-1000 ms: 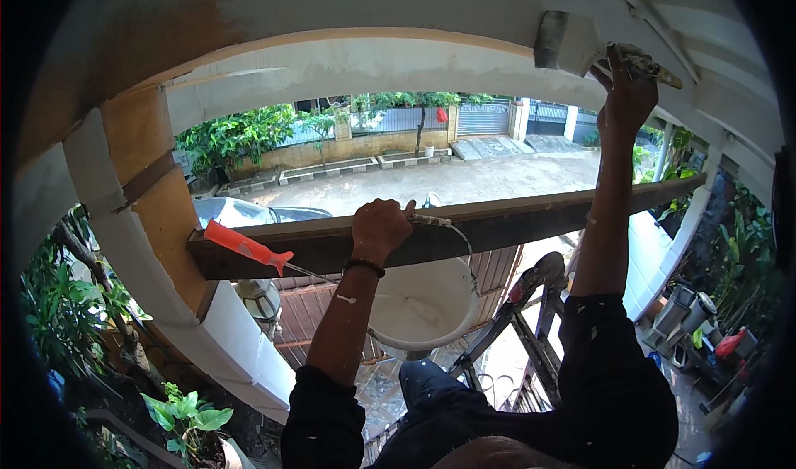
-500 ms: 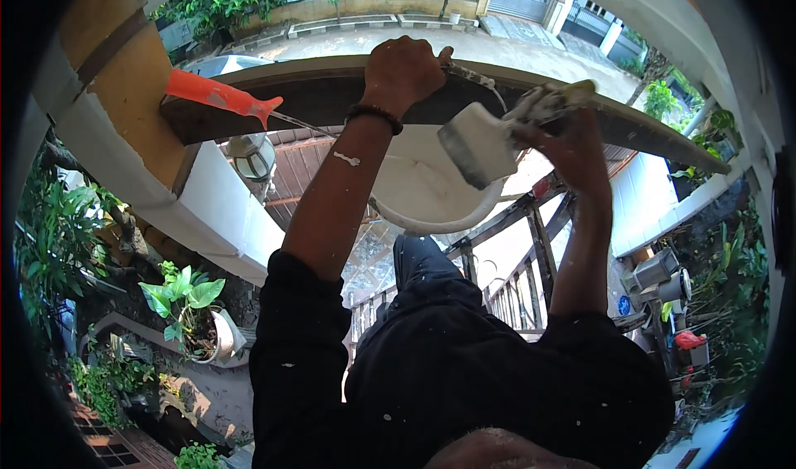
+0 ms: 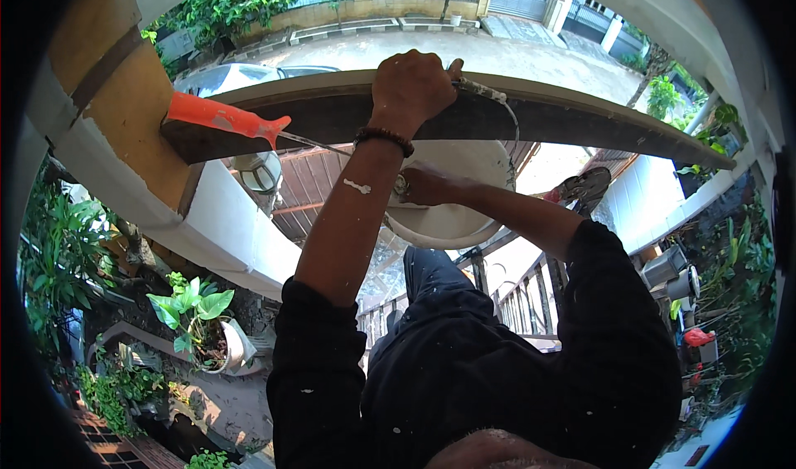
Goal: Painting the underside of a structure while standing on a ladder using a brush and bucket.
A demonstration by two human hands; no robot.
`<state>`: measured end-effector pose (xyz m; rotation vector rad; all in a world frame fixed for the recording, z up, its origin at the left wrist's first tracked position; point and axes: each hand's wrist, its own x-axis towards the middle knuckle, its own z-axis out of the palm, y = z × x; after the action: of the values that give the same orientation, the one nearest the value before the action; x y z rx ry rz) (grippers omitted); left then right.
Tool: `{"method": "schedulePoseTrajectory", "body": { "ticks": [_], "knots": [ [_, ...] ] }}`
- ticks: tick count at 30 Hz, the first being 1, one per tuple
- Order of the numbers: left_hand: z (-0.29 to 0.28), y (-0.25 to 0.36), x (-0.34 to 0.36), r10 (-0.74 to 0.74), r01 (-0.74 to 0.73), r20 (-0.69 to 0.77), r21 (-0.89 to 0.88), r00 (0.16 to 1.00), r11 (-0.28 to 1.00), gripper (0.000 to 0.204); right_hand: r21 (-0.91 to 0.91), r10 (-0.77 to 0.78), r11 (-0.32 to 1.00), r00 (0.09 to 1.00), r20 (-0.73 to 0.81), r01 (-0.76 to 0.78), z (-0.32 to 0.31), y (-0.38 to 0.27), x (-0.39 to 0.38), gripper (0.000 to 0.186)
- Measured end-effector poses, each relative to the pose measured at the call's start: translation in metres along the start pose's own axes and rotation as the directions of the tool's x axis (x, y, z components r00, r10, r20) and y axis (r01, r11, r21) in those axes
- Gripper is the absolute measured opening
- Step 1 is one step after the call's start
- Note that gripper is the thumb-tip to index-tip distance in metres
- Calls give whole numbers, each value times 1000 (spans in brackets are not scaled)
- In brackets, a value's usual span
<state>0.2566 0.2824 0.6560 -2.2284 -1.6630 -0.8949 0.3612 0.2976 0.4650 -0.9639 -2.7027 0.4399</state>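
Observation:
My left hand is closed round the wire handle of a white bucket, beside the dark beam. The pale grip of that handle shows to the right of my fist. My right hand reaches into the bucket, its fingers curled round the handle of a wide paintbrush. The brush head is hidden behind my left forearm. A paint roller's orange handle rests against the beam at left, and its thin metal rod runs toward the bucket behind my left wrist. Dried white paint marks my left forearm.
The long dark beam crosses in front of me, from a yellow and white pillar to the right. Below are a dark railing and a wall lamp. Potted plants stand low at left. A car is parked beyond the beam.
My right hand has moved left and down into the bucket with the paintbrush, which showed its white, grey-tipped head before. My left hand stays on the bucket handle. The view has shifted slightly.

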Motion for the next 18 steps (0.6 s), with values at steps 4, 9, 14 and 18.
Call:
{"method": "schedulePoseTrajectory", "body": {
  "ticks": [4,9,14,18],
  "knots": [
    [-9,1,-3,-10,11,38,-30,999,1000,51,6,-62,998,997,-44,62,1,0,0,20],
    [-8,2,-2,-13,14,71,-5,997,1000,53,-21,-195,981,979,-62,194,-15,-6,-15,18],
    [-8,7,0,-13,14,43,-20,999,1000,52,-45,140,989,990,35,-138,-106,-55,-52,25],
    [-8,-2,-2,-12,12,0,0,1000,1000,53,264,211,951,962,-175,-160,-135,-63,-88,28]
  ]
}}
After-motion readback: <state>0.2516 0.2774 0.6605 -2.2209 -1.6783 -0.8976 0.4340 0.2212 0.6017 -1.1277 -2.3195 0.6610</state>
